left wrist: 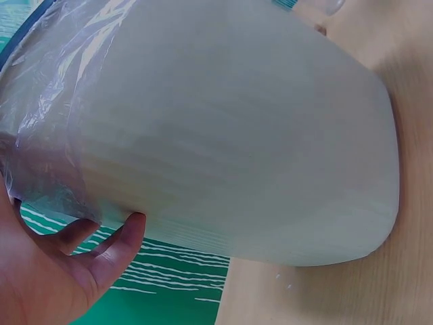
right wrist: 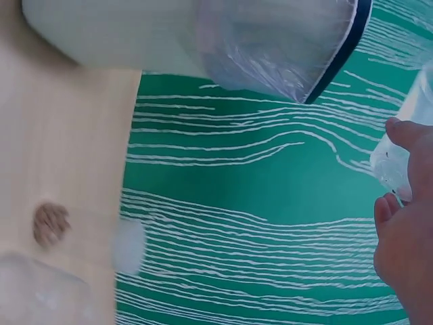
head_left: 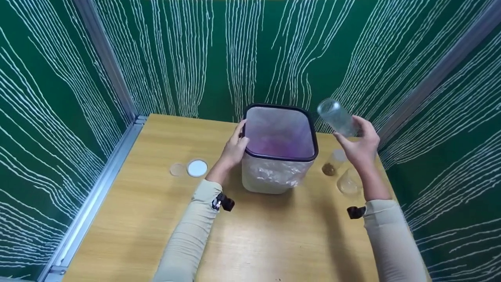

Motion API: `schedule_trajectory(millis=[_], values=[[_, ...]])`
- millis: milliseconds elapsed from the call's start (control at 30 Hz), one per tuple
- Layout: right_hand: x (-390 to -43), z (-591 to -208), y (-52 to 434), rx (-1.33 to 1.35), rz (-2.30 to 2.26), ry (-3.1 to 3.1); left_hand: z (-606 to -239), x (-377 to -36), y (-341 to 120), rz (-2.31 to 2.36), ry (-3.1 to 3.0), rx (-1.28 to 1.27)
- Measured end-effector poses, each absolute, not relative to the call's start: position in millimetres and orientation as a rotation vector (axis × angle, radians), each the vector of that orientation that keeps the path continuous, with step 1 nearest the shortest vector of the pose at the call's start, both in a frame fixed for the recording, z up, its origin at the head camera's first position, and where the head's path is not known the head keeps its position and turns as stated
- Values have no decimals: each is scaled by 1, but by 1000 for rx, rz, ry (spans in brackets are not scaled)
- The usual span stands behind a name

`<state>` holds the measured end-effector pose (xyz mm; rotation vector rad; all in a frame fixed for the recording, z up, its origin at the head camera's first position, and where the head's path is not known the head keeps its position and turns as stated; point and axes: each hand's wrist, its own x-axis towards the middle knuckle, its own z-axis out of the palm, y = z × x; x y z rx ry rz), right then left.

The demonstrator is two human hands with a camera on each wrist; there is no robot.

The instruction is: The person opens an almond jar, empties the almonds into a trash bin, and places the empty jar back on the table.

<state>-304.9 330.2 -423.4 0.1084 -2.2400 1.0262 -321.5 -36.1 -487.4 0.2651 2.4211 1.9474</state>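
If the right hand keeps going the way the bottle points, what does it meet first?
Probably the bin's dark rim: the right hand tilts the clear bottle up-left toward it. Depth is unclear; it might pass above.

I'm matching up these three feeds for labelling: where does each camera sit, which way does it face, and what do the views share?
Head: worn on the head, looking forward and down at the table; shows both sleeved forearms, the left hand on the bin, and the right hand gripping a clear bottle.
Left wrist: close against the bin's side wall; palm and fingers show.
Right wrist: looks along the table edge toward the green wall; fingertips on the bottle show.
Shared: all three show the bin.
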Motion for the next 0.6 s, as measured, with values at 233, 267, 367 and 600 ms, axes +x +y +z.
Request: schedule_trajectory(millis=[233, 267, 367, 600], values=[[-299, -442, 329, -134, 1315, -2167, -485, -324, -37, 1943, 2434, 290], [-299, -445, 329, -146, 1347, -2149, -485, -324, -37, 1939, 2437, 291], [-297, -456, 331, -165, 1445, -2086, -486, -323, -36, 1921, 2444, 288], [-291, -472, 340, -176, 1626, -1909, -487, -322, -35, 1930, 2465, 309]])
